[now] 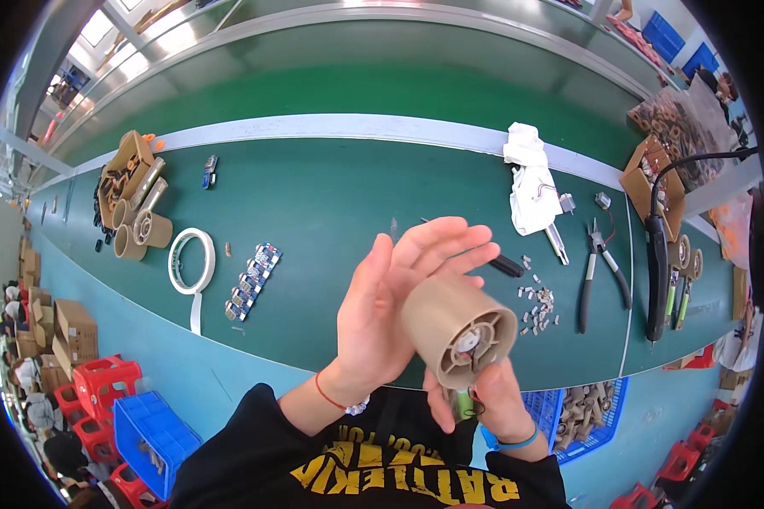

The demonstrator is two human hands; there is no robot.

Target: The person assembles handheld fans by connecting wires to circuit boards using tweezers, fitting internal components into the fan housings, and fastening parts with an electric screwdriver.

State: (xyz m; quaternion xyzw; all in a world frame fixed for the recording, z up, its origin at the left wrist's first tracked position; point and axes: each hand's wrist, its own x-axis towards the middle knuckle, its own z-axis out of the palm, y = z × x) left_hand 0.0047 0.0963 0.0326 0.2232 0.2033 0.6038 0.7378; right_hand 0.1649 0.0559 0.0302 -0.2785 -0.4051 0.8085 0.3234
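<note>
In front of my body a tan cylindrical housing (pixel 458 321) is tilted with its open end toward me. A small motor with wires (pixel 469 341) shows inside its ring. Below the rim, my right hand (pixel 501 405) grips the lower part of the housing, where a green cylindrical part (pixel 464 404) and dark wires show. My left hand (pixel 390 297) is open, fingers stretched out, its palm against or just beside the housing's left side; the exact contact is hidden. Behind the housing lies a dark-handled tool (pixel 508 265), partly covered by my left hand.
On the green bench are a tape roll (pixel 193 261), circuit boards (pixel 253 282), small metal parts (pixel 538 310), cutting pliers (pixel 598 276), a white cloth (pixel 530 191) and a black corded tool (pixel 656 280). More tan housings (pixel 151 228) stand left. A blue crate (pixel 590 437) sits below the bench.
</note>
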